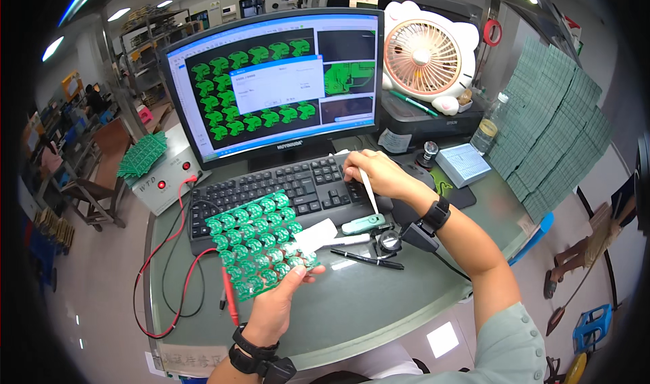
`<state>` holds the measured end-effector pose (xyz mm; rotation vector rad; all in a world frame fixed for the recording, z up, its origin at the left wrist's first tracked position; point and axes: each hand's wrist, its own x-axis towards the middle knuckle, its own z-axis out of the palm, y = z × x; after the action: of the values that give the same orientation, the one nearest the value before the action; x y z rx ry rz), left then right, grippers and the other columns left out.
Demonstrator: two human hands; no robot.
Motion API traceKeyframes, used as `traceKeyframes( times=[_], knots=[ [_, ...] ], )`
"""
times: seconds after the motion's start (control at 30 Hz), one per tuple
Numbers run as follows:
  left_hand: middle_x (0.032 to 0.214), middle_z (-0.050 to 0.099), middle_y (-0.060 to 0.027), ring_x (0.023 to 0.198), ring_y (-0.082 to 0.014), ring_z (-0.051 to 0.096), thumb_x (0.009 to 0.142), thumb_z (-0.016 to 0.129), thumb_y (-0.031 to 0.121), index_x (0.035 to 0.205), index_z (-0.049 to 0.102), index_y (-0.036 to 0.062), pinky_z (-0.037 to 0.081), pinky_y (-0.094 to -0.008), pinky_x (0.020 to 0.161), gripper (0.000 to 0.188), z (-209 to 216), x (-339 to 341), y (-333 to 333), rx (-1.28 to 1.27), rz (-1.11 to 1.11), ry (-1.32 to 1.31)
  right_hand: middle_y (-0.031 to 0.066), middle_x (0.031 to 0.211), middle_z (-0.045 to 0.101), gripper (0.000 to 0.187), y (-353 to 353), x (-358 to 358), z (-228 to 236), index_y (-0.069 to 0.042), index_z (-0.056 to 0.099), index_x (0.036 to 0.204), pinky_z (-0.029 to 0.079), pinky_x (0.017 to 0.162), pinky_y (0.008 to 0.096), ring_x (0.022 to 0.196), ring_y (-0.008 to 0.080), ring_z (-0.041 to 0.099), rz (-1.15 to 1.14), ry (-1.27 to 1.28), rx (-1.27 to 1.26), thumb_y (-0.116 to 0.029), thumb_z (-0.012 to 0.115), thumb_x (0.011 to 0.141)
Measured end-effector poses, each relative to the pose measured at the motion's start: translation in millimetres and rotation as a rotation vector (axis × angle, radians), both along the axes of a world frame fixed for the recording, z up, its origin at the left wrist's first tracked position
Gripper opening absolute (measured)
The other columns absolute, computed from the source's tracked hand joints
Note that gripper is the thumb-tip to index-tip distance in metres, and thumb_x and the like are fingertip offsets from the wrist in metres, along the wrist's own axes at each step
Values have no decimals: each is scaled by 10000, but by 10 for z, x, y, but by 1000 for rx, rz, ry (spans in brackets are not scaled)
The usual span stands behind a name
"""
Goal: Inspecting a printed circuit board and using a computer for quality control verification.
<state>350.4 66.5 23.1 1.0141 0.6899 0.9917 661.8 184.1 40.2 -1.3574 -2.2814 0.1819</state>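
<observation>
My left hand [274, 303] grips the lower right corner of a green circuit board panel [254, 238], thumb on top. The panel, with rows of round boards, is tilted up in front of the keyboard [291, 188]. A red test probe [229, 292] runs beside that hand; whether the fingers touch it I cannot tell. My right hand [379, 171] rests over the keyboard's right end, fingers curled, with a slim white stick-like tool [367, 191] held in them and pointing down. Part of the keys is hidden under this hand. A white paper slip [315, 236] lies against the panel's right edge.
Behind the keyboard stands a monitor [277, 79] with a dialog box over green board outlines. A tester box [166, 171] carries more green panels [142, 155]. A fan [423, 56], bottle [486, 127], blue box [463, 165], black pen [367, 259] and looped red-black leads [162, 276] surround the work.
</observation>
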Motion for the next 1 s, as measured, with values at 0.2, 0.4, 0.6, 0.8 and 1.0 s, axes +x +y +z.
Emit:
traceKeyframes(
  times=[0.2, 0.4, 0.6, 0.8, 1.0],
  knots=[
    [1079, 668, -72, 1025, -263, 681, 968, 567, 72, 1192, 586, 21, 515, -345, 835, 230, -15, 14, 2, -9, 6, -24, 53, 855, 677, 106, 40, 31, -21, -126, 585, 960, 436, 797, 422, 896, 306, 611, -24, 84, 30, -230, 561, 964],
    [1126, 664, -75, 1066, -238, 667, 990, 557, 114, 1250, 575, 19, 505, -342, 853, 278, -43, 5, -1, -20, -64, -12, 82, 850, 717, 140, -178, 84, 45, -84, 599, 944, 502, 708, 414, 809, 309, 669, -68, 185, 14, -219, 568, 959],
    [1142, 664, -77, 1061, -225, 667, 995, 555, 120, 1269, 568, 18, 506, -336, 861, 293, -9, 15, -7, -20, -84, -29, 95, 810, 741, 215, -532, 331, 44, -57, 630, 962, 523, 722, 388, 806, 308, 710, -450, 83, -172, -254, 544, 970],
    [1112, 691, -89, 1035, -183, 673, 993, 578, 132, 1254, 580, 8, 513, -315, 867, 288, -7, 10, -15, -25, -64, -50, 123, 870, 743, 191, -717, 277, 89, -23, 605, 1004, 524, 761, 328, 833, 232, 722, -380, 398, -157, -208, 559, 987],
    [1098, 700, -100, 1034, -175, 664, 994, 578, 137, 1257, 575, 7, 502, -312, 879, 294, -39, 15, -22, -57, -71, -55, 101, 904, 739, 151, -684, 351, -152, -2, 596, 995, 501, 764, 264, 868, 128, 671, -258, 599, -110, -150, 562, 992]
  ],
)
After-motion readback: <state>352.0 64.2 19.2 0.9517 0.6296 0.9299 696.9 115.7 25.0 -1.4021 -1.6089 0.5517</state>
